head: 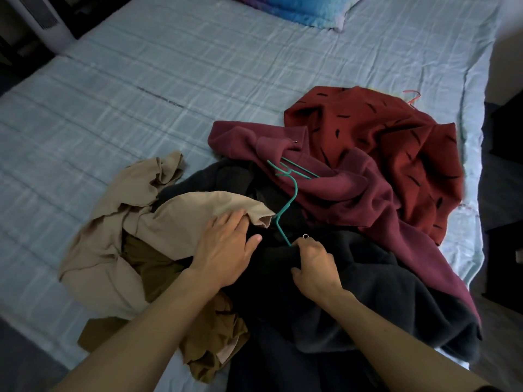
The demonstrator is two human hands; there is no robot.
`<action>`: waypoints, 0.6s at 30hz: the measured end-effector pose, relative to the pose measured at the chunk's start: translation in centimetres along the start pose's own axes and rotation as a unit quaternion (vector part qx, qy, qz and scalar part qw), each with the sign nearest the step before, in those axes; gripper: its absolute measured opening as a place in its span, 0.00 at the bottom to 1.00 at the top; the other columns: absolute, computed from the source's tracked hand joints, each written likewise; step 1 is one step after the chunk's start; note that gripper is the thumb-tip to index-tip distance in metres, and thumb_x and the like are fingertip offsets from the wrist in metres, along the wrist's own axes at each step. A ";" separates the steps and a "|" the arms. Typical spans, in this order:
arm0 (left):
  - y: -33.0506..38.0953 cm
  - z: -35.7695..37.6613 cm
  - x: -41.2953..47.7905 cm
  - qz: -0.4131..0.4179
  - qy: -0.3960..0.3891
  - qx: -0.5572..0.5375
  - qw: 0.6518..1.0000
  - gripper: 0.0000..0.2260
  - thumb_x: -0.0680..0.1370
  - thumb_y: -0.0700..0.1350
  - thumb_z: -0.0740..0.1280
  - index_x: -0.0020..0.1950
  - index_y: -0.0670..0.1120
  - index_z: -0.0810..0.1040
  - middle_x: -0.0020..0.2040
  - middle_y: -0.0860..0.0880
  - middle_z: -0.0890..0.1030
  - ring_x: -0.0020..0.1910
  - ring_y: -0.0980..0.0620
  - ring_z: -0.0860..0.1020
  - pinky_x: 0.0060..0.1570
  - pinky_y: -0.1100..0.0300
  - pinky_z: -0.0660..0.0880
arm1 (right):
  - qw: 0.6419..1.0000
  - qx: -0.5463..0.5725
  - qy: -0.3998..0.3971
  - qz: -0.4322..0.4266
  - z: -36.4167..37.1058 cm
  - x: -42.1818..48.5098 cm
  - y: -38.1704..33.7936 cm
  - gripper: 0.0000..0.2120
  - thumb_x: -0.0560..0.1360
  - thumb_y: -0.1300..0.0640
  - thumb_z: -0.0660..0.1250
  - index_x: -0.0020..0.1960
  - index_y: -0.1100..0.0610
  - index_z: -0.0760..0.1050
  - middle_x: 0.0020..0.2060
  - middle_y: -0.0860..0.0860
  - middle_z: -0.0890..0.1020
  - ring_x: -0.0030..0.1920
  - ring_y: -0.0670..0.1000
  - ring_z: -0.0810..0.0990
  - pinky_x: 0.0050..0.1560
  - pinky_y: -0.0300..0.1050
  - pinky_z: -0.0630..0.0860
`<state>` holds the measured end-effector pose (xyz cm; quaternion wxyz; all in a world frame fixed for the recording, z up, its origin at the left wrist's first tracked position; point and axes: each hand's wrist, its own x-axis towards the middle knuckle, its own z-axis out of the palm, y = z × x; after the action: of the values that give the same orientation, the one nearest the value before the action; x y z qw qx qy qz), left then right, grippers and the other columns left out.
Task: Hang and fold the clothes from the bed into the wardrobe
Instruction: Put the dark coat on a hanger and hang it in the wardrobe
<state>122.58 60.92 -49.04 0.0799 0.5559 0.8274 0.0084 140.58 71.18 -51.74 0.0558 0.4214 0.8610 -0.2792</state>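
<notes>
A heap of clothes lies on the near right part of the bed (141,94). It holds a beige garment (119,239), a brown one (209,338) under it, a black fleece garment (353,301), a maroon hoodie (353,188) and a rust-red top with black dashes (382,131). A teal wire hanger (288,199) lies across the black and maroon cloth. My left hand (223,250) rests flat, fingers spread, on the beige and black cloth. My right hand (314,267) pinches the black garment where the hanger's lower end disappears.
A blue pillow (305,7) lies at the head of the bed. A thin red hanger (411,97) pokes out behind the rust-red top. A white object (53,21) stands past the bed's far left corner. Dark floor runs along the right bed edge.
</notes>
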 end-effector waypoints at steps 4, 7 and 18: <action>-4.6 -1.3 -2.7 -0.079 0.015 0.053 0.995 0.24 0.81 0.60 0.51 0.65 0.47 0.75 0.68 0.48 0.74 0.66 0.48 0.72 0.62 0.49 0.72 | 1.000 -0.008 0.012 -0.013 -0.3 -0.1 -1.2 0.17 0.70 0.61 0.70 0.57 0.53 0.72 0.53 0.48 0.76 0.56 0.52 0.75 0.59 0.53 0.74; -8.2 -1.5 -5.1 -0.149 -0.010 0.104 0.983 0.24 0.81 0.60 0.50 0.64 0.47 0.75 0.67 0.47 0.74 0.66 0.46 0.71 0.60 0.47 0.71 | 0.999 -0.024 0.021 -0.032 -0.4 -0.2 -2.2 0.17 0.69 0.61 0.70 0.55 0.53 0.72 0.51 0.48 0.75 0.54 0.51 0.75 0.57 0.53 0.75; -11.4 1.7 -10.2 -0.230 -0.323 0.057 0.916 0.22 0.78 0.63 0.59 0.68 0.53 0.70 0.67 0.50 0.71 0.67 0.46 0.67 0.61 0.49 0.68 | 0.997 0.001 0.046 -0.070 -1.7 -1.0 -3.6 0.20 0.66 0.65 0.70 0.57 0.56 0.74 0.50 0.51 0.76 0.53 0.54 0.76 0.56 0.57 0.76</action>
<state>116.11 47.08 -50.60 0.3103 0.3260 0.8609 -0.2374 138.75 69.62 -48.39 -0.0036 0.3728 0.8896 -0.2639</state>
